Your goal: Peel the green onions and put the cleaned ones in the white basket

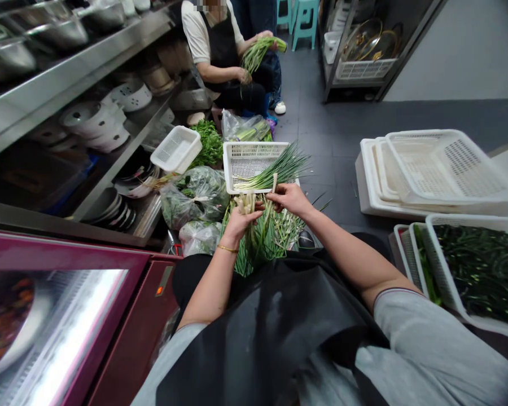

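My left hand [239, 222], with a gold bracelet at the wrist, is closed around a bunch of scallions [246, 203]. Their white root ends point up and their green leaves hang below. To its right, my right hand [294, 198] pinches a single pale scallion stalk [275, 180] between thumb and fingers. Just beyond both hands is a white perforated basket [228, 168] with long scallions [284, 169] lying along its right side, leaves sticking out over the rim. Beneath my hands, more loose scallions [275, 234] spread over the floor in front of my apron.
Plastic bags of greens [195, 197], a small white basket [178, 148] and leafy herbs [207, 141] crowd the left. A steel shelf [88, 73] runs alongside. Stacked white baskets [444, 169] and green peppers [486, 265] stand right. Opposite, a seated person [220, 51] holds green stalks.
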The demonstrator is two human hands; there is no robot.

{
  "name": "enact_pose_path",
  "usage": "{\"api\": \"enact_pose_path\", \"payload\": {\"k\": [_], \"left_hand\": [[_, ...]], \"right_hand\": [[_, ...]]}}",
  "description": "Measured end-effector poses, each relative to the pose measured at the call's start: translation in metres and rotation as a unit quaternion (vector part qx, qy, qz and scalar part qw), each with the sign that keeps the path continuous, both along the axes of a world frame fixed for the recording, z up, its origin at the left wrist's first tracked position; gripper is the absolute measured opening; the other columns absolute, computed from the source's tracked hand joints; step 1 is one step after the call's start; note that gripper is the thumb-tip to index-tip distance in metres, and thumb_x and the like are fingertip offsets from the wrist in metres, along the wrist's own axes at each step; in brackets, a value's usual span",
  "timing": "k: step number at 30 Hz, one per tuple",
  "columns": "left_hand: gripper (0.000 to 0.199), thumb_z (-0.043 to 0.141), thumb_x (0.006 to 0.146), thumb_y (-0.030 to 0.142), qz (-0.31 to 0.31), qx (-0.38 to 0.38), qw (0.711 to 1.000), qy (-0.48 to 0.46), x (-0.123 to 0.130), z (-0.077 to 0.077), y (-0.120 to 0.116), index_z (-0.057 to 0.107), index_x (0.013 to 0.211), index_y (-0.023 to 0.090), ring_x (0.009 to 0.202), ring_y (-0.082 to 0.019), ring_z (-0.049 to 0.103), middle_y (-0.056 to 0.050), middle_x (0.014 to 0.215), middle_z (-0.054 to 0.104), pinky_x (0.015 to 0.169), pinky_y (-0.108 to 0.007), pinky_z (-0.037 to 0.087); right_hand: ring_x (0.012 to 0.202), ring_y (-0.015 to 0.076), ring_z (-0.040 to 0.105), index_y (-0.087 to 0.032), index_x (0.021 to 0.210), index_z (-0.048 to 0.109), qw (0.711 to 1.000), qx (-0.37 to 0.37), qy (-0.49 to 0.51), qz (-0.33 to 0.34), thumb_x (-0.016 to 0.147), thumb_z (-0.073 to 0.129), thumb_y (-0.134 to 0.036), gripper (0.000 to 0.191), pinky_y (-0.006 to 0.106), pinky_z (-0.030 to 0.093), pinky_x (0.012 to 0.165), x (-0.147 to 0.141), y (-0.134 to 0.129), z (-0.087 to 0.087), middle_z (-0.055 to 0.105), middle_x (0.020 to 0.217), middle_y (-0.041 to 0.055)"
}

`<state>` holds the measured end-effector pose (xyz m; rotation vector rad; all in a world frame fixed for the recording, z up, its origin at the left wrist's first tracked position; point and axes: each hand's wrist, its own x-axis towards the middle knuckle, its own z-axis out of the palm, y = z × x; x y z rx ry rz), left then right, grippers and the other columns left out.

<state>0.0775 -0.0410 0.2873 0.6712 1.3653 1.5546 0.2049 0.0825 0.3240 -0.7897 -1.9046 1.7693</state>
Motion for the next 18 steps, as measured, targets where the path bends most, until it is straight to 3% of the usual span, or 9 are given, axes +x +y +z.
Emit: {"api": "enact_pose_path", "payload": {"k": [5, 9, 11, 13, 16, 18], "left_hand": [[0.035, 0.085, 0.051, 0.026, 0.015, 0.029, 0.999, -0.027, 0.013, 0.009, 0.01, 0.068, 0.078, 0.011, 0.055, -0.012, 0.057, 0.0, 0.063, 0.064, 0.046, -0.021, 0.038], [0.034, 0.085, 0.052, 0.025, -0.032, 0.021, 0.996, -0.079, 0.015, 0.012, 0.005, 0.066, 0.078, 0.012, 0.06, -0.015, 0.064, -0.004, 0.071, 0.068, 0.042, -0.019, 0.034], [0.036, 0.084, 0.053, 0.025, -0.049, 0.018, 0.994, -0.092, 0.013, 0.015, 0.0, 0.067, 0.083, 0.012, 0.059, -0.014, 0.064, -0.006, 0.083, 0.071, 0.041, -0.019, 0.033], [0.037, 0.082, 0.055, 0.025, -0.058, 0.02, 0.994, -0.094, 0.012, 0.018, -0.004, 0.069, 0.087, 0.013, 0.059, -0.012, 0.064, -0.008, 0.092, 0.072, 0.04, -0.019, 0.033], [0.037, 0.08, 0.058, 0.027, -0.072, 0.015, 0.993, -0.097, 0.009, 0.019, -0.007, 0.071, 0.091, 0.013, 0.058, -0.012, 0.061, -0.008, 0.082, 0.072, 0.041, -0.018, 0.033], [0.038, 0.079, 0.059, 0.027, -0.078, 0.004, 0.992, -0.101, 0.008, 0.019, -0.007, 0.071, 0.093, 0.012, 0.055, -0.011, 0.059, -0.006, 0.069, 0.07, 0.041, -0.019, 0.033]], "right_hand": [[0.045, 0.0126, 0.056, -0.016, 0.064, 0.06, 0.986, 0.154, -0.067, -0.019, 0.083, 0.061, -0.039, 0.03, 0.024, 0.042, 0.047, -0.003, -0.011, 0.004, 0.059, 0.052, 0.0007], [0.058, 0.013, 0.057, -0.016, 0.059, 0.06, 0.948, 0.299, -0.101, 0.039, 0.087, 0.057, -0.035, 0.035, 0.025, 0.039, 0.059, 0.004, -0.003, 0.019, 0.061, 0.056, 0.0028], [0.055, 0.0116, 0.054, -0.015, 0.059, 0.059, 0.953, 0.285, -0.089, 0.04, 0.089, 0.055, -0.037, 0.037, 0.025, 0.038, 0.058, 0.011, 0.007, 0.026, 0.06, 0.056, 0.0023], [0.048, 0.0095, 0.049, -0.015, 0.066, 0.06, 0.973, 0.219, -0.068, -0.002, 0.093, 0.048, -0.04, 0.038, 0.024, 0.038, 0.052, 0.02, 0.02, 0.03, 0.059, 0.056, 0.0011], [0.046, 0.0083, 0.049, -0.015, 0.085, 0.063, 0.984, 0.152, -0.053, -0.072, 0.095, 0.041, -0.039, 0.034, 0.023, 0.041, 0.05, 0.031, 0.035, 0.027, 0.062, 0.065, 0.0021], [0.056, 0.0105, 0.056, -0.015, 0.089, 0.065, 0.978, 0.175, -0.087, -0.068, 0.087, 0.058, -0.034, 0.021, 0.025, 0.046, 0.057, 0.035, 0.038, 0.019, 0.066, 0.073, 0.0043]]}}
